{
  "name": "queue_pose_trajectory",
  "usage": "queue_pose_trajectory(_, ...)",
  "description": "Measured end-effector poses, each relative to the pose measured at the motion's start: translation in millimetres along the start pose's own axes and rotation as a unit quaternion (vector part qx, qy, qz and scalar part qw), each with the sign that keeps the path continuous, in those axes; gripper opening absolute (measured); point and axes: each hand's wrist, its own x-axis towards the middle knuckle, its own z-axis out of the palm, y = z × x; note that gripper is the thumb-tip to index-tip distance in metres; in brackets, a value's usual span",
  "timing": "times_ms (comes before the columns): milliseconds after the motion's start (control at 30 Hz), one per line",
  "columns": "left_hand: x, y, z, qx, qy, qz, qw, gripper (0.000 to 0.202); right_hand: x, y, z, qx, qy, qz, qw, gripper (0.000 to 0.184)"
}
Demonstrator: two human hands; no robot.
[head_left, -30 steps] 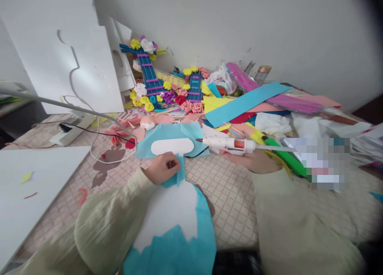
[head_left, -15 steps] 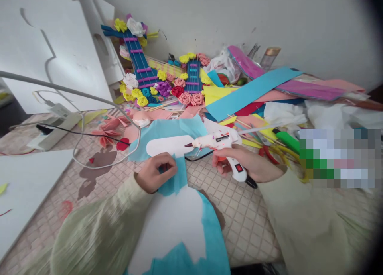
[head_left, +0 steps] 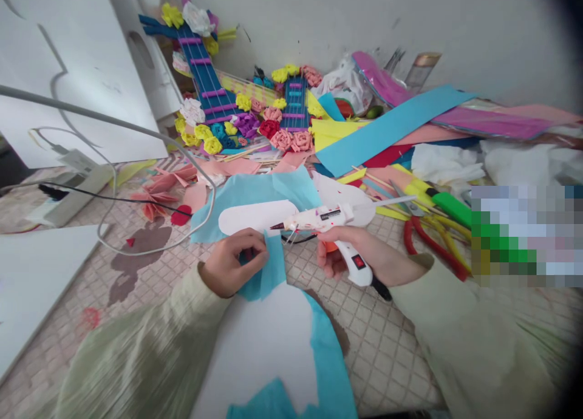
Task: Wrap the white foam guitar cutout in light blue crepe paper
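Observation:
My right hand (head_left: pixel 350 252) is wrapped round a white hot glue gun (head_left: pixel 323 217) with a red switch and a glue stick in its back. Its dark nozzle points left, just above the neck of a white guitar-shaped cutout (head_left: pixel 268 340). Blue crepe paper (head_left: pixel 334 352) is folded over the cutout's edges. With thumb and fingers pinched, my left hand (head_left: pixel 237 261) holds the blue paper at the neck. The rounded white head piece (head_left: pixel 257 217) lies beyond, on a spread part of the blue paper.
Two decorated blue paper guitars (head_left: pixel 207 82) lean at the back among paper flowers. Red-handled scissors (head_left: pixel 437 249) and a green-handled tool (head_left: pixel 450 207) lie right. A power strip (head_left: pixel 79 194), a looping white cable (head_left: pixel 159 252) and a white board (head_left: pixel 40 285) are left.
The glue gun's nozzle has moved slightly left and down, closer to the neck. My left hand keeps its pinch on the paper. The view has shifted a little.

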Motion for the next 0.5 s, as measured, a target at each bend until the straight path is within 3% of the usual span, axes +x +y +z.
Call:
queue_pose_trajectory(400, -1.2, -1.4, -0.3, 0.002, 0.0, 0.005, 1.0, 0.015, 4.4, 3.2, 9.7, 0.026, 0.026, 0.023, 0.999, 0.028)
queue_pose_trajectory(500, -1.3, -1.5, 0.3, 0.002, 0.004, 0.002, 1.0, 0.014, 5.7, 4.3, 9.4, -0.003, 0.027, 0.001, 1.0, 0.028)
